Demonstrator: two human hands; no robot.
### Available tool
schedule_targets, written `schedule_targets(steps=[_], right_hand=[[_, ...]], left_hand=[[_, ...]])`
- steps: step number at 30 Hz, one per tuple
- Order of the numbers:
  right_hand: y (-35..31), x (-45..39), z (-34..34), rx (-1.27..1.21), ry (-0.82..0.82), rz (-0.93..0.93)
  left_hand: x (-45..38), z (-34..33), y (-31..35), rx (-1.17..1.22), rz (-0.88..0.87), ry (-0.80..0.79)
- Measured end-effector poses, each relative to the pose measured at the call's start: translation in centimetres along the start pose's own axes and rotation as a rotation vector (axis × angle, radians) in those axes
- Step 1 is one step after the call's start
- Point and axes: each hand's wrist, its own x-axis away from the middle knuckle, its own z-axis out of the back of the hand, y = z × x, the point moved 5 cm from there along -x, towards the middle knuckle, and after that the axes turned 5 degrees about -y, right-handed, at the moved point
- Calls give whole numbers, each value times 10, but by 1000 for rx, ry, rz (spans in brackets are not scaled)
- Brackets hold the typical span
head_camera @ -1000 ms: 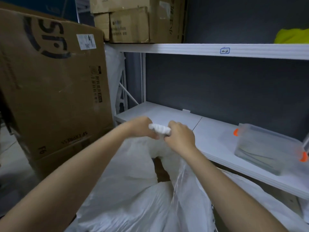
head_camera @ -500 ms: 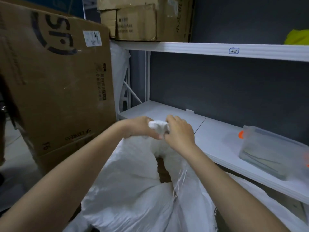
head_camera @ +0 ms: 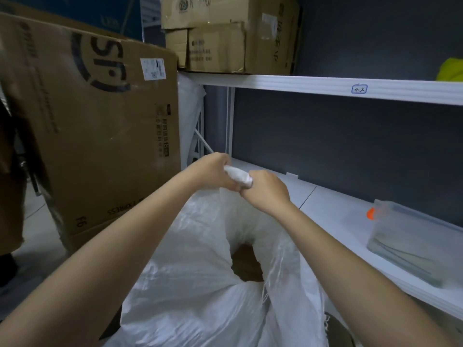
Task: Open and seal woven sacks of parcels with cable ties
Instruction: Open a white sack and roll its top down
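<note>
Both hands hold the bunched top of the white sack. The left hand grips it at ten o'clock, the right hand at four o'clock.

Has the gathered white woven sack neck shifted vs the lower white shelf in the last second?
No clear shift. The gathered white woven sack neck stays just before the lower white shelf front edge, gripped by left hand and right hand.
</note>
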Motion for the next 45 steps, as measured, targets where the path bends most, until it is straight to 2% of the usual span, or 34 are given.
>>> schedule_targets(steps=[2, 4, 5, 7, 8, 9, 10, 11, 12, 14, 15, 16, 17, 18, 20, 21, 22, 23, 25, 28, 29, 30, 31, 33, 35, 37, 38, 42, 43, 45], right_hand=[[9, -5, 0, -280, -298, -83], [14, 2, -4, -469, -634, -176], [16, 7, -5, -481, -720, -194], [21, 9, -6, -449, -753, -220], [24, 8, -6, -478, -748, -233], [29, 6, -7, -531, -726, -252], [31, 4, -7, -584, -656, -250], [33, 2, -3, -568, -512, -223], [35, 1, 2, -433, -341, -176], [26, 7, 6, 78, -52, -45], [19, 13, 2, 232, 16, 10], [17, 17, -3, 272, 57, 31], [22, 17, -8, 242, 45, 7], [31, 14, -13, 118, -37, -61], [43, 13, -27, -275, -393, -203], [42, 17, -33, -421, -561, -236], [40, 18, -37, -486, -655, -235], [40, 19, -38, -477, -668, -215], [41, 18, -39, -302, -541, -155], [42, 33, -27, 238, -105, -45], [43, 41, -28, 293, 0, -31], [53, 45, -37, 229, -3, -66], [61, 48, -44, 26, -90, -140], [67, 53, -65, -477, -440, -285], [62, 58, -69, -693, -603, -313], [60, 58, -63, -676, -527, -283], [63, 57, -59, -594, -443, -272], [72, 73, -39, 101, -85, -136], [73, 78, -39, 153, -36, -115], [80, 84, -43, 90, 23, -112]], left_hand=[[2, -7, -2, -346, 39, 4], [6, -9, 0, -674, 4, 171], [7, -12, 0, -800, -30, 286], [10, -13, 6, -906, -91, 478], [12, -13, 8, -879, -131, 555], [11, -16, 7, -800, -128, 516], [9, -20, 4, -656, -82, 405], [6, -27, -1, -484, -3, 210], [4, -32, -4, -282, 60, -5], [9, -38, -5, 160, 154, -370], [12, -39, -4, 308, 174, -490], [13, -38, -5, 347, 187, -537], [12, -38, -7, 260, 206, -509], [9, -37, -11, 57, 225, -422], [8, -35, -3, -509, 177, -61], [9, -43, 8, -695, 94, 80], [10, -56, 18, -773, 0, 134], [9, -70, 25, -772, -85, 139], [5, -84, 25, -631, -111, 46], [-3, -74, -3, -141, 117, -290], [-2, -70, -10, -25, 165, -389], [-1, -65, -13, -26, 177, -434], [0, -60, -12, -137, 157, -417], [1, -62, 5, -526, 60, -206], [8, -82, 37, -794, -172, -2], [11, -107, 50, -858, -353, -11], [9, -110, 47, -815, -354, -44], [-20, -94, 10, -381, -122, -146], [-26, -90, 5, -342, -95, -156], [-31, -82, 5, -394, -47, -101]])
